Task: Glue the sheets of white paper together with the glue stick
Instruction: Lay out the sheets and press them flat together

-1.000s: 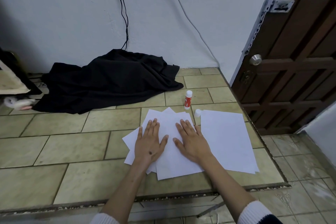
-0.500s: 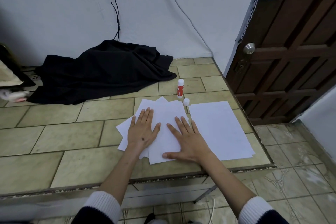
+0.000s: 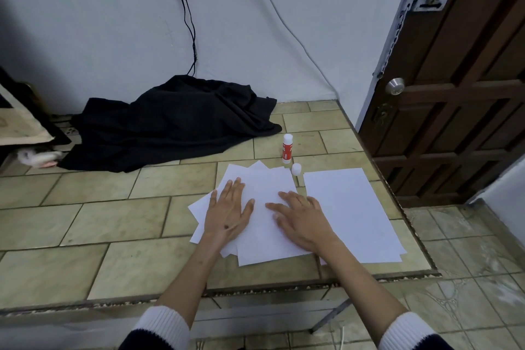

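Both palms flat, fingers spread: left hand [image 3: 227, 214] and right hand [image 3: 301, 220] press fanned sheets [image 3: 262, 239].

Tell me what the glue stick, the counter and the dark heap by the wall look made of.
Glue stick: likely plastic, smooth white tube with a glossy red label. Counter: glazed ceramic tile by the look, beige slabs with grout lines, chipped front edge. Dark heap: black cloth, matte, soft folds.

No readable text anywhere; glue stick [image 3: 287, 149] has red label, but print on it too small to make out.
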